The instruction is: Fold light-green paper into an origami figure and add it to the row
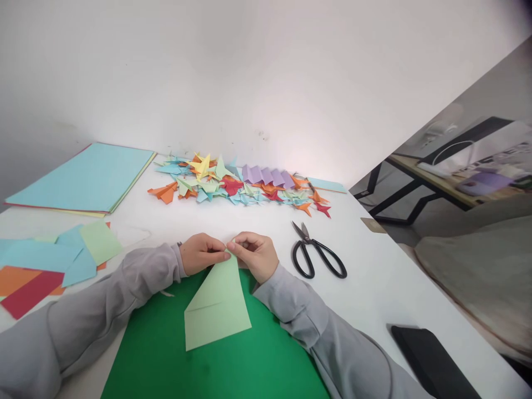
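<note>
A pale green sheet of paper [218, 307] lies over a dark green mat [249, 366], its far end narrowed to a folded point. My left hand [203, 253] pinches that point from the left, thumb and index finger closed on the paper. From the right, my right hand [256, 255] grips the same tip between thumb and fingers, so the two hands nearly touch. A slanting crease or slit runs across the left part of the sheet. The fingers hide the very tip.
Folded paper planes [201, 166] in several colours lie along the wall, with a pleated purple paper [268, 176] among them. Black-handled scissors [307, 244] rest at right, slightly spread. A black phone-like slab [432, 360] is nearer. Coloured paper pieces [37, 255] and stacked blue sheets [83, 174] are at left.
</note>
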The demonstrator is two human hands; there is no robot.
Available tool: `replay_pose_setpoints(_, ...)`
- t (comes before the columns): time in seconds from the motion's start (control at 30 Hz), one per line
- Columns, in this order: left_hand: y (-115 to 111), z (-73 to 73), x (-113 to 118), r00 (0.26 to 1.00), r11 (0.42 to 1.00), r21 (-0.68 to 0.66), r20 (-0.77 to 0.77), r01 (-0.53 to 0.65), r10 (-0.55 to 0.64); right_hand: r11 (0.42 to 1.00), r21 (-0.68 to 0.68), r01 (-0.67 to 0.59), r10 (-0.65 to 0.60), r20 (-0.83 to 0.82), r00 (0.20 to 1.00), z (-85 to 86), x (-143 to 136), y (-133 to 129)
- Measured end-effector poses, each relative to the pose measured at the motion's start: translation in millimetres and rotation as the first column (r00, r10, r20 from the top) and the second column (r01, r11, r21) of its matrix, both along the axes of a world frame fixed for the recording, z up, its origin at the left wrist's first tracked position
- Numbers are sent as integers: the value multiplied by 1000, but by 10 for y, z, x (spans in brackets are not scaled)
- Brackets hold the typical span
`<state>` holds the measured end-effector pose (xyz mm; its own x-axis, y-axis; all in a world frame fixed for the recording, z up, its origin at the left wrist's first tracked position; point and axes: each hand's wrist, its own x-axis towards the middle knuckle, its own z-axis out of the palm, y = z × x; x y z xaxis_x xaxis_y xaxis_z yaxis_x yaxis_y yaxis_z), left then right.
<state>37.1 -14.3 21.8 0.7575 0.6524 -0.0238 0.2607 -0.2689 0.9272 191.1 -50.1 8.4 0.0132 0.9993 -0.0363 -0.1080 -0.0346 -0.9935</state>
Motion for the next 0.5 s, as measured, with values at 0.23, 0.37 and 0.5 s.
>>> replay_pose_setpoints(0.23, 10, -5, 0, 1000, 999, 38, -28, 3, -2, 1000, 19, -14, 14, -30, 999, 15, 0, 2)
replay_pose_setpoints(0.37, 12, -12, -3, 1000, 999, 39, -18, -15, 16, 1000, 21, -3, 2, 16, 1000, 25, 7, 2)
replay_pose_setpoints(0.5, 0, -19, 0, 999, 999, 20, -20, -44, 45, 999, 40, 11, -12, 27, 1000, 5, 20, 15)
